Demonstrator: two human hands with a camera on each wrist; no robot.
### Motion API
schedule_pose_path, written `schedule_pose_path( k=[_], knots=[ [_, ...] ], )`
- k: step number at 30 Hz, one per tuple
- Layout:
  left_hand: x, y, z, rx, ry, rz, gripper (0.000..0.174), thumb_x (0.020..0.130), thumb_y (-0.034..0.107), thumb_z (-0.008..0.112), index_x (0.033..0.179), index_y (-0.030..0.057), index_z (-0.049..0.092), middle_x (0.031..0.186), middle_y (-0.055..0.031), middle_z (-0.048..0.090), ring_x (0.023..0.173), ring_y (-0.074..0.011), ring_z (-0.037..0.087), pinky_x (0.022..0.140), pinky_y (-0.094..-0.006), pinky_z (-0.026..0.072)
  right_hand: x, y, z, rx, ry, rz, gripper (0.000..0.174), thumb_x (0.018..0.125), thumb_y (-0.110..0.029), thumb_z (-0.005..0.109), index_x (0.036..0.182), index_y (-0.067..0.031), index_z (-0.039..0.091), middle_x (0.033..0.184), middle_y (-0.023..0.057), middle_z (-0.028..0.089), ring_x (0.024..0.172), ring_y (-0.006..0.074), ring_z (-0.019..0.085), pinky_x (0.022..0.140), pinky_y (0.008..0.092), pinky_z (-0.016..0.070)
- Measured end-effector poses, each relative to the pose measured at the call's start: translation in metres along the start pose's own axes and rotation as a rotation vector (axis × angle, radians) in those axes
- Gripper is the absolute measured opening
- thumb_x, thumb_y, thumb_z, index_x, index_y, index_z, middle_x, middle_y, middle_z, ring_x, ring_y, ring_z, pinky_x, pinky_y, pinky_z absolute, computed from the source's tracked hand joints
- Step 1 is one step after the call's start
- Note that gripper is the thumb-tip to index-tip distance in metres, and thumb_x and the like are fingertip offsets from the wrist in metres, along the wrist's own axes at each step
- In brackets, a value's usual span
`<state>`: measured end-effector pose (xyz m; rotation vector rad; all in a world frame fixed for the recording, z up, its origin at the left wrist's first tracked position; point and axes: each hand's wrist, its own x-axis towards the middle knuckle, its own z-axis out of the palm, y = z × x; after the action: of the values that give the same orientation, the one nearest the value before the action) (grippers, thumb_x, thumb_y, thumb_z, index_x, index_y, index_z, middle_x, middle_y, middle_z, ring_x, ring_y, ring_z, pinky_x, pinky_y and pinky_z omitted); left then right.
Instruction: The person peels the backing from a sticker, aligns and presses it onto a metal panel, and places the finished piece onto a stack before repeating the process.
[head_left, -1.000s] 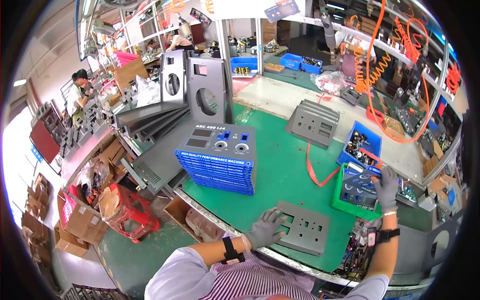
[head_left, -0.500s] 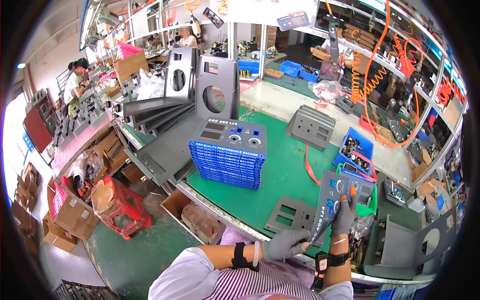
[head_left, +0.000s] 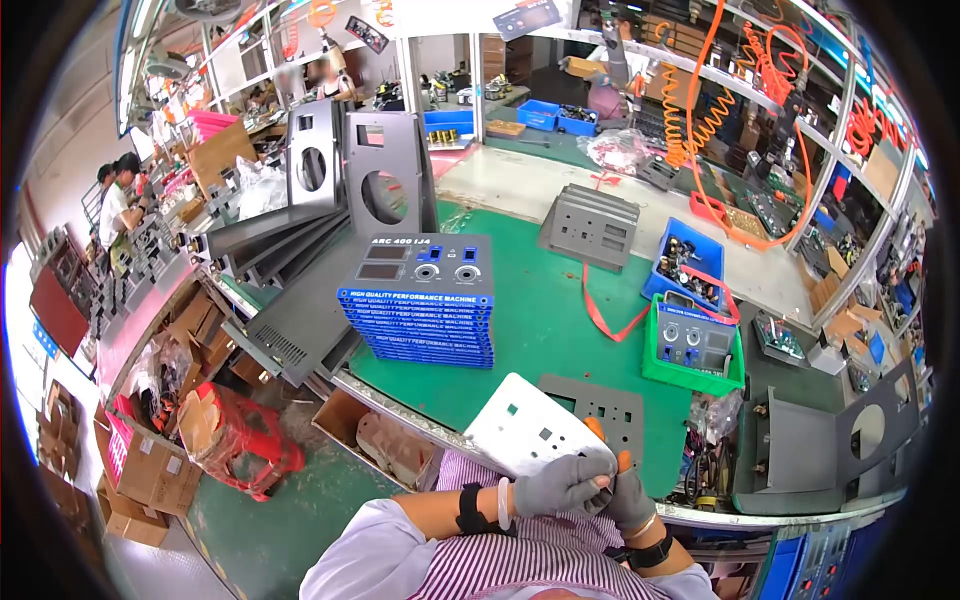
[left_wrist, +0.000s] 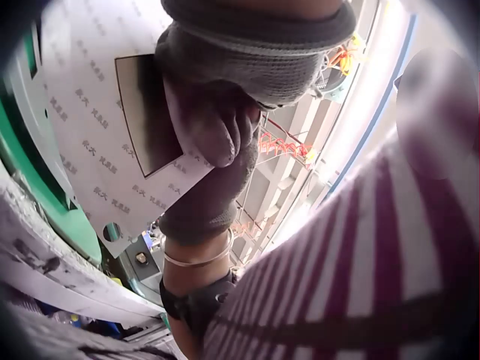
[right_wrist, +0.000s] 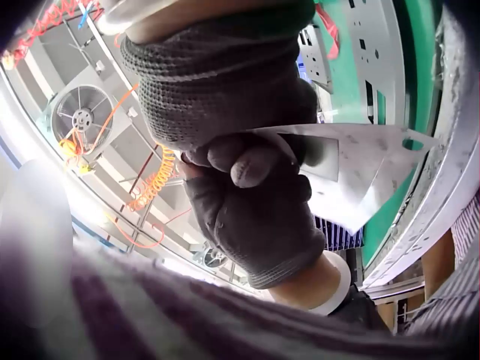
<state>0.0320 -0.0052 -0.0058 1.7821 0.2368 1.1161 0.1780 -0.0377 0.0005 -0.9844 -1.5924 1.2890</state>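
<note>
A front-panel sticker [head_left: 525, 425] is held low over the table's front edge, its white backing paper facing up in the head view. Printed marks and a dark rectangular window show on the backing [left_wrist: 90, 112] in the left wrist view. My gloved left hand [head_left: 565, 487] pinches the sticker's near right corner. Right beside it, my gloved right hand [head_left: 630, 497] grips the same corner, thumb up; the fingers of both hands meet there. A grey metal panel [head_left: 622, 405] with cutouts lies flat on the green mat behind, partly hidden by the sticker.
A stack of labelled, blue-edged panels [head_left: 415, 325] stands left of centre. A green bin [head_left: 690, 380] holds more stickers, with a blue parts bin [head_left: 690, 250] behind it. Grey panels [head_left: 590, 230] lean farther back. Large grey housings [head_left: 385, 190] stand at left, and another [head_left: 800, 450] at right.
My right hand has brought the sticker from the green bin to my left hand. It has turned from its printed grey face to its white backing, and both hands now meet at one corner.
</note>
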Motion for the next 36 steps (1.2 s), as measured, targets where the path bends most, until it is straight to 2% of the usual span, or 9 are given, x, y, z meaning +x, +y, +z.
schedule_pose_path(
  k=[3, 6, 7, 16, 21, 25, 30, 33, 36],
  knots=[
    [-0.003, -0.008, 0.001, -0.215, -0.043, -0.176, 0.017, 0.092, 0.013, 0.048, 0.083, -0.0021, 0.049, 0.068, -0.0081, 0.057, 0.060, -0.0150, 0.058, 0.054, -0.0252, 0.0468, -0.003, 0.001, -0.002, -0.003, -0.037, 0.050, 0.066, 0.095, -0.049, 0.019, 0.138, -0.0006, 0.027, 0.118, 0.0124, 0.052, 0.102, 0.0170, 0.052, 0.088, 0.0302, 0.0414],
    [-0.002, 0.003, -0.003, -0.465, -0.046, -0.615, 0.019, 0.092, 0.015, 0.048, 0.083, -0.0014, 0.050, 0.068, -0.0081, 0.058, 0.061, -0.0146, 0.060, 0.055, -0.0249, 0.0495, -0.001, 0.014, -0.005, -0.011, -0.057, 0.077, 0.062, 0.096, -0.046, 0.020, 0.139, -0.0009, 0.025, 0.121, 0.0136, 0.050, 0.106, 0.0186, 0.051, 0.091, 0.0308, 0.0403],
    [0.001, 0.005, -0.006, -0.521, -0.043, -0.634, 0.019, 0.090, 0.016, 0.050, 0.082, -0.0006, 0.050, 0.068, -0.0084, 0.060, 0.059, -0.0148, 0.062, 0.053, -0.0246, 0.0510, 0.000, 0.019, -0.004, -0.060, -0.048, 0.033, 0.061, 0.096, -0.045, 0.020, 0.139, -0.0011, 0.024, 0.122, 0.0140, 0.049, 0.107, 0.0194, 0.050, 0.093, 0.0314, 0.0398],
    [-0.001, -0.002, -0.009, -0.723, 0.017, -0.670, 0.018, 0.087, 0.015, 0.054, 0.078, 0.0010, 0.050, 0.065, -0.0080, 0.060, 0.054, -0.0146, 0.061, 0.048, -0.0241, 0.0507, 0.001, 0.032, -0.001, 0.269, -0.010, 0.181, 0.056, 0.098, -0.036, 0.018, 0.139, 0.0009, 0.023, 0.133, 0.0169, 0.041, 0.114, 0.0221, 0.047, 0.099, 0.0332, 0.0350],
    [-0.001, -0.002, -0.006, -0.693, 0.036, -0.601, 0.019, 0.088, 0.016, 0.055, 0.079, 0.0010, 0.050, 0.065, -0.0073, 0.060, 0.054, -0.0135, 0.061, 0.048, -0.0226, 0.0505, 0.003, 0.024, -0.003, 0.198, -0.048, 0.176, 0.058, 0.098, -0.040, 0.019, 0.140, 0.0003, 0.023, 0.130, 0.0147, 0.043, 0.114, 0.0200, 0.046, 0.099, 0.0321, 0.0345],
    [-0.003, -0.001, -0.004, -0.771, 0.067, -0.575, 0.018, 0.089, 0.016, 0.054, 0.080, 0.0014, 0.050, 0.063, -0.0066, 0.059, 0.055, -0.0129, 0.061, 0.048, -0.0222, 0.0504, 0.000, 0.033, -0.001, 0.333, -0.052, 0.228, 0.062, 0.097, -0.045, 0.021, 0.139, -0.0002, 0.024, 0.125, 0.0127, 0.047, 0.109, 0.0172, 0.049, 0.095, 0.0299, 0.0378],
    [-0.003, 0.000, -0.006, -0.688, 0.043, -0.585, 0.018, 0.090, 0.016, 0.054, 0.082, 0.0014, 0.049, 0.064, -0.0061, 0.059, 0.054, -0.0127, 0.060, 0.047, -0.0223, 0.0491, 0.003, 0.027, -0.002, 0.232, -0.070, 0.180, 0.062, 0.096, -0.045, 0.024, 0.139, -0.0004, 0.024, 0.122, 0.0131, 0.048, 0.103, 0.0161, 0.052, 0.087, 0.0286, 0.0440],
    [-0.003, 0.003, -0.007, -0.633, 0.031, -0.596, 0.019, 0.090, 0.018, 0.053, 0.083, 0.0013, 0.049, 0.065, -0.0059, 0.058, 0.054, -0.0120, 0.059, 0.048, -0.0221, 0.0483, 0.002, 0.052, 0.001, 0.214, -0.030, 0.089, 0.060, 0.096, -0.043, 0.027, 0.138, 0.0002, 0.026, 0.124, 0.0153, 0.048, 0.104, 0.0191, 0.053, 0.086, 0.0297, 0.0451],
    [-0.007, 0.002, -0.007, -0.552, 0.028, -0.584, 0.020, 0.091, 0.019, 0.052, 0.083, 0.0014, 0.048, 0.069, -0.0056, 0.057, 0.059, -0.0105, 0.057, 0.052, -0.0220, 0.0477, 0.005, 0.042, 0.003, -0.086, 0.037, -0.053, 0.057, 0.096, -0.039, 0.030, 0.135, 0.0014, 0.032, 0.125, 0.0179, 0.048, 0.106, 0.0234, 0.053, 0.087, 0.0320, 0.0443]
  ],
)
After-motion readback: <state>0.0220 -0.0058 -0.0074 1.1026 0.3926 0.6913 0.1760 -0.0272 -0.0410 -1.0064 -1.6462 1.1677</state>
